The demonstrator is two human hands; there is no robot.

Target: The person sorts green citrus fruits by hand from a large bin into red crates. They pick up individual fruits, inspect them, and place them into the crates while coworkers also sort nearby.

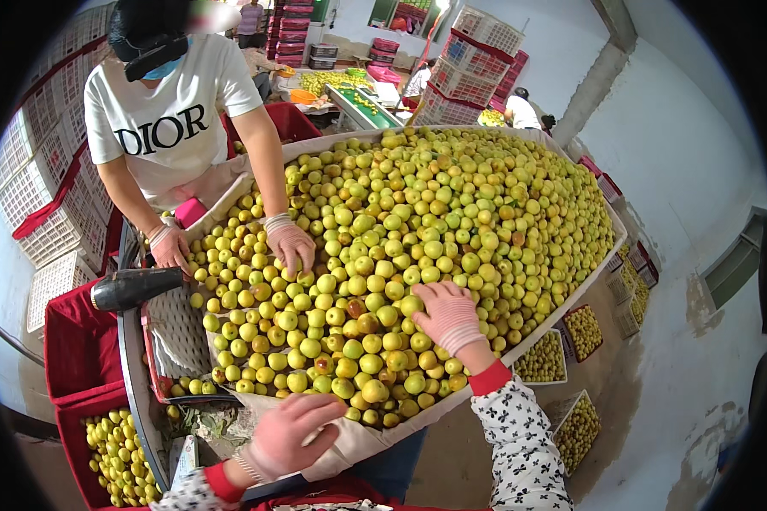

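Note:
A cloth-lined sorting table holds a large heap of green-yellow jujube fruits (383, 255), some with brown patches. My right hand (447, 314), in a thin pink glove with a white striped cuff, rests on the heap, its fingertips beside a green fruit; whether it grips one is hidden. Near the table's front edge is my left hand (294, 434), gloved alike, its fingers half curled above the cloth edge with no fruit visible in them. Left of the heap lies a perforated grey chute (178, 329) with a red rim.
A co-worker (172, 121) across the table has both gloved hands at the fruits. A black blower nozzle (137, 289) juts over the chute. Red-lined crates (80, 345) stand at the left, one with fruit. Filled crates (575, 431) sit on the floor at right; stacked crates (466, 64) rise behind.

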